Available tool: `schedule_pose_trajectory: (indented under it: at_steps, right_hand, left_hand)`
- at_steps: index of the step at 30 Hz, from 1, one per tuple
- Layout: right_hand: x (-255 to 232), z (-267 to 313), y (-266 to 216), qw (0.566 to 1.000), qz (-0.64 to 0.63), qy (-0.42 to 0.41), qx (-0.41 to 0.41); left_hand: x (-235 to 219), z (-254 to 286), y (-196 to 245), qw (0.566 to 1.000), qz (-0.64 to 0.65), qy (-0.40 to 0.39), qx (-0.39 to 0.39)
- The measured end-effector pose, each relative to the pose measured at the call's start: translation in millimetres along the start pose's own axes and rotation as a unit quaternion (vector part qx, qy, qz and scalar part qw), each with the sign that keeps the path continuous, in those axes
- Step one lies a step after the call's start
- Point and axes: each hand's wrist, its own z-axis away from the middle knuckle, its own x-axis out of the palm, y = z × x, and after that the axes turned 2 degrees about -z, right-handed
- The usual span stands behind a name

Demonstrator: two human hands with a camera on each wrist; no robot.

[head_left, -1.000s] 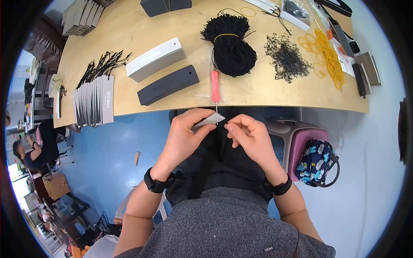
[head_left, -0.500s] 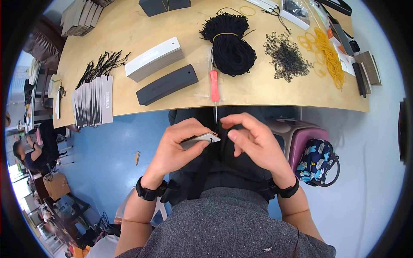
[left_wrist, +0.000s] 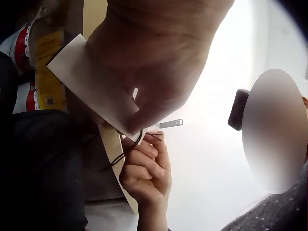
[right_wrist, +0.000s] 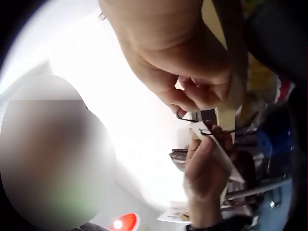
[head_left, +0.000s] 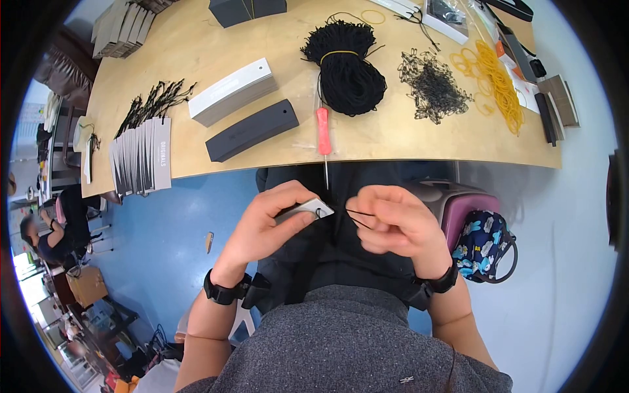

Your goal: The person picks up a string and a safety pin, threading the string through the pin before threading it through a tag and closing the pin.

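Card, white, rectangular, looks light and stiff, best held near one end; left grip pinches it, right grip soft-looking black cord.

A flowered bag rests on a pink seat by the desk's near edge, toward its right corner.

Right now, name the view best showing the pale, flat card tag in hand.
Left wrist: the tag looks largest, broad face showing. The head view shows mainly its corded end; the right wrist view, a narrow slanted strip.
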Motion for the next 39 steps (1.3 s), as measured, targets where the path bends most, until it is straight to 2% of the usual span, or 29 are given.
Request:
schedule_pose_trajectory:
  at_steps: [1, 2, 4, 5, 6, 7, 8, 9, 10, 12, 13, 14, 16, 17, 19, 20, 22, 26, 28, 29, 31, 32, 34, 37, 39]
  right_hand:
    - [0, 4, -2, 0.989, -0.131, -0.069, 0.022]
    - [-4, 6, -3, 0.989, -0.132, -0.068, 0.022]
    - [-9, 6, -4, 0.986, -0.029, -0.159, 0.026]
    - [-2, 8, -11, 0.991, 0.067, -0.095, 0.06]
    - [-1, 6, -10, 0.991, 0.067, -0.095, 0.06]
    - [2, 1, -7, 0.975, 0.203, 0.006, 0.087]
    - [4, -3, -3, 0.93, 0.333, 0.108, 0.111]
    - [6, -6, 1, 0.886, 0.443, 0.122, 0.066]
    - [7, -5, 0, 0.886, 0.443, 0.122, 0.066]
    - [10, -5, -3, 0.91, 0.388, 0.069, 0.133]
    - [5, -5, 2, 0.929, 0.329, 0.079, 0.149]
    - [3, -6, 2, 0.929, 0.329, 0.08, 0.148]
    - [0, -10, 1, 0.939, 0.295, 0.097, 0.147]
    - [-1, -11, 1, 0.939, 0.295, 0.097, 0.147]
    - [-3, -13, 2, 0.951, 0.227, 0.096, 0.188]
    - [-4, -14, 4, 0.951, 0.226, 0.097, 0.188]
    - [-4, -17, 10, 0.962, 0.174, 0.089, 0.191]
    - [-1, -18, 15, 0.965, 0.16, 0.078, 0.191]
    - [-4, -18, 18, 0.979, 0.151, 0.066, 0.121]
    - [-5, -18, 19, 0.979, 0.151, 0.066, 0.121]
    - [-5, -17, 20, 0.987, 0.136, 0.067, 0.054]
    - [-2, -17, 21, 0.987, 0.136, 0.067, 0.054]
    - [6, -18, 20, 0.987, 0.1, 0.122, -0.003]
    - [2, -19, 20, 0.994, 0.078, 0.074, 0.005]
    - [6, -21, 18, 0.993, 0.087, 0.079, 0.011]
  left_hand:
    - [-1, 1, -4, 0.998, 0.053, -0.009, -0.016]
    - [1, 2, -5, 0.998, 0.053, -0.01, -0.016]
    - [4, 3, -7, 0.972, 0.232, 0.007, -0.043]
    - [4, 3, -6, 0.972, 0.231, 0.006, -0.043]
    - [4, 2, -5, 0.97, 0.24, 0.02, -0.036]
    - [3, 1, -4, 0.967, 0.249, 0.033, -0.03]
    - [3, 1, 0, 0.968, 0.249, 0.032, -0.03]
    - [4, 0, 5, 0.974, 0.218, 0.039, -0.039]
    - [6, -1, 8, 0.98, 0.187, 0.046, -0.047]
    - [7, -1, 7, 0.984, 0.162, 0.056, -0.051]
    - [8, -1, 7, 0.987, 0.139, 0.063, -0.054]
    - [9, -2, 9, 0.987, 0.138, 0.062, -0.054]
    - [11, -3, 13, 0.99, -0.071, 0.117, 0.013]
    - [14, -3, 13, 0.99, -0.071, 0.118, 0.013]
    - [20, -4, 13, 0.965, -0.187, 0.167, 0.074]
    - [21, -4, 11, 0.965, -0.187, 0.167, 0.074]
    - [23, -4, 8, 0.928, -0.276, 0.214, 0.129]
    - [27, -4, 9, 0.917, -0.296, 0.219, 0.157]
    - [28, -4, 8, 0.906, -0.306, 0.234, 0.174]
    - [28, -4, 8, 0.906, -0.307, 0.233, 0.174]
    - [29, -3, 8, 0.915, -0.282, 0.238, 0.163]
    - [30, -3, 8, 0.915, -0.282, 0.238, 0.163]
    - [31, -4, 10, 0.91, -0.284, 0.255, 0.16]
    - [30, -5, 7, 0.891, -0.32, 0.257, 0.193]
    - [29, -6, 7, 0.883, -0.334, 0.258, 0.206]
